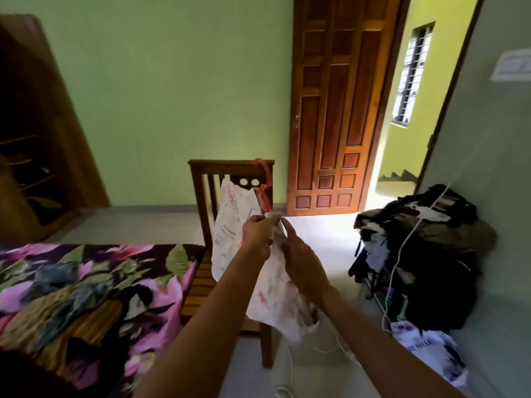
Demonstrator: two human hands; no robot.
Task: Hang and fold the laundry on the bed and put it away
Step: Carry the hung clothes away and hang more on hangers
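Mid-hanging. White garment (238,242) is on red hanger (265,193), hook seemingly over the chair (207,168) back. Left hand (258,234) grips the garment top at the hanger end. Right hand (300,259) pinches fabric just beside it, probably straightening. Crumpled clothes (54,277) lie on bed (172,254), so most folding looks undone. Wardrobe (34,139) is open, contents too dark to tell.

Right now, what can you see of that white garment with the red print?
The white garment is thin, crumpled cloth with faint red print. It hangs from a red hanger hooked over the wooden chair back. The left hand pinches its top edge; the right hand touches it just below.
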